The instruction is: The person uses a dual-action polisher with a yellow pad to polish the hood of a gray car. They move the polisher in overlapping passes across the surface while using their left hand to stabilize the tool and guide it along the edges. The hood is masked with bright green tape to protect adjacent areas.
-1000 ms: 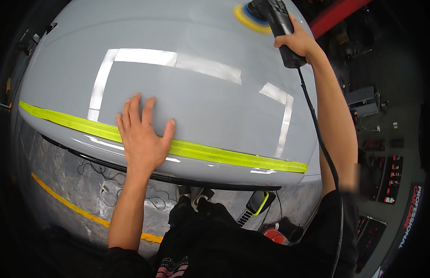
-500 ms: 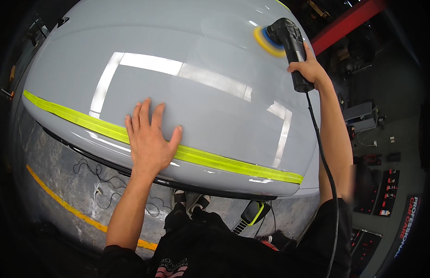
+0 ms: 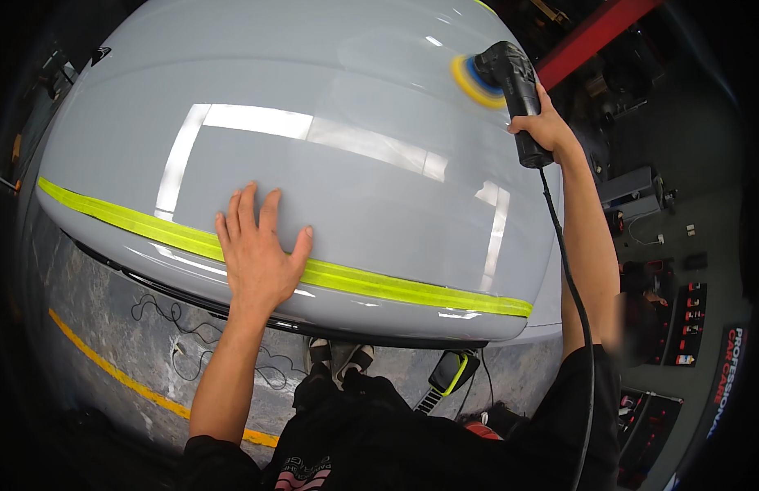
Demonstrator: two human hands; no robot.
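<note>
My right hand [image 3: 545, 131] grips the black body of a polishing machine [image 3: 515, 90]. Its yellow and blue foam pad [image 3: 476, 80] rests against the glossy grey car panel [image 3: 355, 204], towards the far right side. From the tool's rear end a black power cord [image 3: 564, 254] runs down along my right arm. My left hand [image 3: 263, 254] lies flat with fingers spread on the panel, near its front edge. Beneath that hand passes a strip of bright yellow-green masking tape [image 3: 396, 290], stretched across the panel's near side. White light reflections show on the paint.
Below the car, loose black cable [image 3: 191, 331] lies on the grey floor beside a yellow painted line [image 3: 117, 370]. A black device with a yellow-green rim [image 3: 455, 373] stands near my feet. A red beam [image 3: 596, 37] rises at the far right. Tool racks [image 3: 691, 327] line the right wall.
The polishing machine sits slightly lower in view, still against the panel, as the whole view has shifted a little. My left hand keeps its place on the panel.
</note>
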